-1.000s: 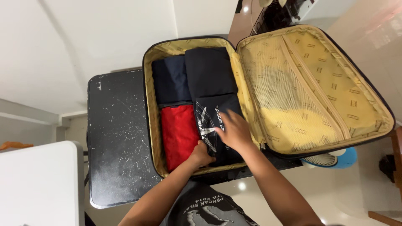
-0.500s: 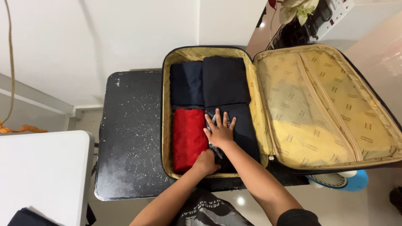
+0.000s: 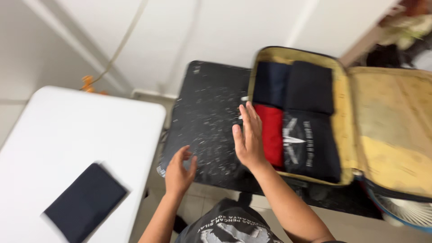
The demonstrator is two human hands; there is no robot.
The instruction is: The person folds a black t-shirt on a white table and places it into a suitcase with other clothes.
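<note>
Suitcase (image 3: 346,117) lies open on a black speckled table (image 3: 207,121), lid flopped to the right, tan lining showing. One view only, head camera, some motion blur.

Right hand (image 3: 249,137): fingers spread, palm open, holding nothing. It hovers over the suitcase's left rim, where the table top meets the case. Just right of its fingertips sits a folded red garment (image 3: 273,135). Can't tell whether the hand touches the rim or the red fabric.

Left hand (image 3: 179,168): fingers loosely curled, open, holding nothing. It sits off the table's near left corner, apart from the right hand and well apart from the suitcase.

Packed in the case, right of the right hand: a black shirt with a white print (image 3: 310,144) beside the red garment. Beyond those, a navy folded piece (image 3: 269,83) and a black folded piece (image 3: 310,86).

Left of the left hand: a white table (image 3: 67,135) with a folded dark navy garment (image 3: 84,201) lying flat on it, well apart from both hands.

Behind: white wall, a cord (image 3: 121,45) running down to something orange (image 3: 87,83).
</note>
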